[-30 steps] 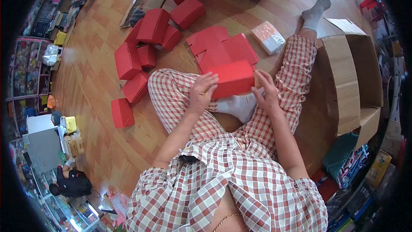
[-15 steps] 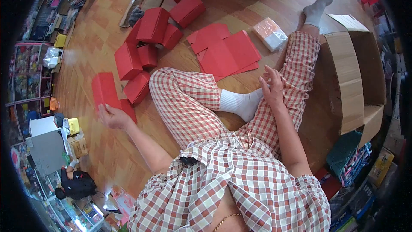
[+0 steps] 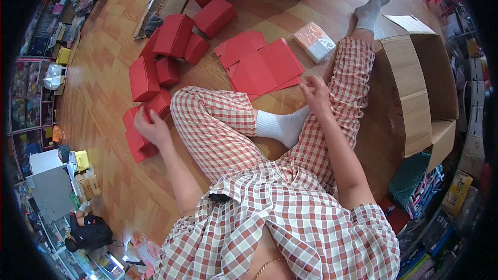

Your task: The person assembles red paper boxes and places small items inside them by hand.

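My left hand [image 3: 154,128] hovers over a red folded cardboard box [image 3: 136,142] at the near end of a cluster of red boxes. Its fingers are apart and somewhat blurred, holding nothing that I can see. Over my outstretched right leg is my right hand [image 3: 315,95], fingers loosely bent and apart with nothing in them. Just beyond it lie flat, unfolded red card sheets [image 3: 264,67], overlapping on the floor. Several made-up red boxes, such as one tilted box [image 3: 174,35] and another red box [image 3: 143,79], lie against one another beyond my left knee.
A plastic-wrapped white and orange pack [image 3: 315,42] lies beyond the sheets. On the right stands an open brown carton [image 3: 415,88] with a green basket [image 3: 412,179] of pens beside it. Flattened cardboard [image 3: 168,2] lies far left. Another person [image 3: 91,232] is at lower left.
My left hand has let go of the red box, which now sits lower among the others, and has moved right. My right hand has shifted slightly, its fingers more bent. The whole view has shifted a little.
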Available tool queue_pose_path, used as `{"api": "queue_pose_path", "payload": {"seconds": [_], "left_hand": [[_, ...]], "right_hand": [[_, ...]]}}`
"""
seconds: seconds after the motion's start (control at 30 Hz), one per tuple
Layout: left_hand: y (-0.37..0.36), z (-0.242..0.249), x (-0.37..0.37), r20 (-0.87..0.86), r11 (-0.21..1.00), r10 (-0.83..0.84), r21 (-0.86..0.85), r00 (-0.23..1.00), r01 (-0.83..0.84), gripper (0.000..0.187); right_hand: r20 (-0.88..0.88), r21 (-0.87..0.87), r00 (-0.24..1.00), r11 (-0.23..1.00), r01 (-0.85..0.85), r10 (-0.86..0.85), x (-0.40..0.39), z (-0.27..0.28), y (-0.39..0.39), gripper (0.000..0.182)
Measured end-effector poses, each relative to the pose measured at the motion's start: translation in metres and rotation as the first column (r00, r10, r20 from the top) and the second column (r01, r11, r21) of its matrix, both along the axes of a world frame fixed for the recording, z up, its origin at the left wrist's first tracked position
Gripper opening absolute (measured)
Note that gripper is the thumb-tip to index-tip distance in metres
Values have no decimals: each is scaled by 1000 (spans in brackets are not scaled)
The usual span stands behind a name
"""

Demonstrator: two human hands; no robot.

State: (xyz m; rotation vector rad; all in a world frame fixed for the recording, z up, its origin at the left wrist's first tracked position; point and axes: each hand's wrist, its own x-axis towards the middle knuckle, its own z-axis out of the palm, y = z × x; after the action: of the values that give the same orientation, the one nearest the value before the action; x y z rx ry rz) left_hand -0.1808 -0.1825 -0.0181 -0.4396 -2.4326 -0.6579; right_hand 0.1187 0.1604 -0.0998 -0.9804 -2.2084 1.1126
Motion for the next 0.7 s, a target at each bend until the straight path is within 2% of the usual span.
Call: {"api": "queue_pose_path", "payload": {"seconds": [0.07, 0.1, 0.13, 0.17, 0.2, 0.23, 0.3, 0.37, 0.43, 0.47, 0.5, 0.53, 0.57, 0.6, 0.63, 0.67, 0.7], "left_hand": [[50, 8, 19, 221, 934, -234, 323, 947, 155, 33], [78, 10, 32, 313, 849, -377, 492, 872, 191, 33], [97, -2, 37, 429, 797, -493, 571, 757, 196, 34], [113, -20, 40, 515, 741, -600, 646, 612, 184, 35], [132, -39, 47, 596, 677, -654, 736, 467, 7, 36], [150, -55, 56, 630, 606, -714, 774, 306, -182, 37], [173, -74, 70, 723, 645, -686, 656, 82, -392, 38], [184, -89, 94, 727, 673, -686, 652, 35, -349, 38], [182, -94, 117, 709, 672, -705, 665, -8, -326, 39], [181, -91, 124, 696, 674, -716, 671, -49, -311, 42], [179, -88, 127, 697, 674, -715, 668, -54, -315, 42], [174, -85, 128, 646, 639, -753, 671, -125, -377, 45], [170, -80, 129, 585, 601, -789, 668, -188, -439, 50], [166, -79, 129, 538, 584, -805, 641, -252, -498, 57], [163, -78, 131, 536, 580, -807, 641, -248, -502, 57], [162, -70, 136, 512, 570, -811, 579, -284, -584, 60], [161, -62, 141, 485, 559, -814, 505, -319, -658, 63]], "right_hand": [[63, -56, 996, 997, 62, -58, -21, -7, 22, 36], [59, -49, 997, 997, 62, -59, -32, -12, 31, 36], [128, 8, 986, 994, 107, -107, -44, -20, 38, 39], [193, 68, 969, 987, 147, -158, -56, -25, 44, 42], [253, 62, 951, 984, 168, -178, -66, -27, 47, 45], [243, 69, 954, 984, 165, -177, -74, -27, 47, 45], [443, 117, 871, 977, 180, -214, -84, -30, 44, 48], [395, 130, 894, 976, 174, -212, -85, -28, 41, 48], [371, 107, 924, 993, 56, -92, -81, -20, 36, 48], [270, 154, 959, 987, 42, -83, -79, -21, 32, 42], [276, 153, 958, 987, 42, -83, -75, -23, 30, 42], [77, -100, 997, 995, 11, -3, -71, -24, 28, 37], [-139, -333, 990, 940, -72, 27, -67, -20, 25, 32], [-136, -334, 990, 939, -76, 32, -62, -14, 18, 32], [-292, -346, 956, 931, -115, 10, -55, -6, 10, 27], [-445, -345, 896, 925, -159, -12, -49, 7, 2, 22], [-447, -339, 895, 926, -163, -6, -41, 21, -7, 22]]}}
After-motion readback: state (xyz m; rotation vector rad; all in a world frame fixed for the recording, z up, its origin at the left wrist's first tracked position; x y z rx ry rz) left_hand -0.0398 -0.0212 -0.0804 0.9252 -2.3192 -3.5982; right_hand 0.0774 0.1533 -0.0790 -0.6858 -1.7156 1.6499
